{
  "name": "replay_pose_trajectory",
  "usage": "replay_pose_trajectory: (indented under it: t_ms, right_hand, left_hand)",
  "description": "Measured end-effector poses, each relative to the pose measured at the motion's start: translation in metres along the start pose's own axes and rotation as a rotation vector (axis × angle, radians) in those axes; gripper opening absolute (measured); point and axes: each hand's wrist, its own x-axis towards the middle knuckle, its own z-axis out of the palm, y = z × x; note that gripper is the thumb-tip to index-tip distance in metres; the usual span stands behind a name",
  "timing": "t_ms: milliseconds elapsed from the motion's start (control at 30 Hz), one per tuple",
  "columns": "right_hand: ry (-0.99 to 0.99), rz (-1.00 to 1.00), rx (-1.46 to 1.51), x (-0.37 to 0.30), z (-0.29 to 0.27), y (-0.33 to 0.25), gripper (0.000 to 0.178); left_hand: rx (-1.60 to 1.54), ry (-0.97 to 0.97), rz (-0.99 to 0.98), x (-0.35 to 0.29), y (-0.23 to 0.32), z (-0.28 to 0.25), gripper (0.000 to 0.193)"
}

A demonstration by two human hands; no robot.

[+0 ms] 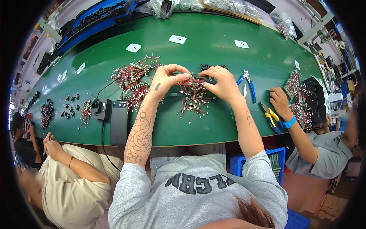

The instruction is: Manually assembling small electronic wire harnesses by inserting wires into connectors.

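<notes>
On the green counter [171, 131], many things stand close around the work: a heap of red-wired parts [131, 74] lies just left of the left hand [167, 79], and a wire bundle [193, 100] spreads below and between both hands, so there is little free room there. A cluster of black parts [206, 68] lies beyond the right hand [223, 83], partly hidden by it. The black power bank [119, 124] is near the left forearm; to the right are the blue-handled pliers [250, 88], with their jaws up and apart, and, nearer to a co-worker's hand [280, 100], the yellow-and-blue pliers [272, 119]. The left hand is narrow, thumb and index finger pinching a small piece [189, 76], whose direction I cannot tell. The right hand holds a dark tool [206, 79] between thumb and fingers. This tool is over the wire bundle, its long axis nearly crosswise, sloping slightly down to the right, and its thin end points left, toward the left fingertips.
</notes>
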Motion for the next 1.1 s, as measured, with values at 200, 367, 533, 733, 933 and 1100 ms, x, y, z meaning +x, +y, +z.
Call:
replay_pose_trajectory:
  t_ms: [200, 367, 533, 733, 933, 1100]
  right_hand:
    - [-0.096, 0.108, 0.106, -0.001, -0.002, -0.004, 0.022]
    - [-0.218, 0.175, 0.341, -0.001, -0.003, -0.002, 0.020]
    - [-0.246, 0.375, 0.621, 0.004, -0.017, -0.001, 0.023]
    - [-0.109, 0.048, -0.016, 0.000, -0.013, 0.013, 0.028]
    - [-0.043, 0.035, 0.066, 0.001, -0.006, 0.004, 0.033]
    - [-0.041, 0.023, 0.038, 0.000, -0.004, 0.003, 0.034]
  left_hand:
    - [0.011, -0.052, 0.009, -0.001, 0.001, -0.005, 0.012]
    - [-0.155, -0.177, -0.079, 0.000, -0.002, -0.012, 0.013]
    - [-0.383, -0.190, -0.153, 0.002, -0.008, -0.026, 0.015]
    - [-0.399, -0.120, -0.159, 0.004, -0.004, -0.016, 0.018]
    - [-0.226, -0.078, -0.173, 0.002, -0.005, -0.011, 0.018]
    - [-0.165, -0.067, -0.171, 0.003, -0.006, -0.009, 0.017]
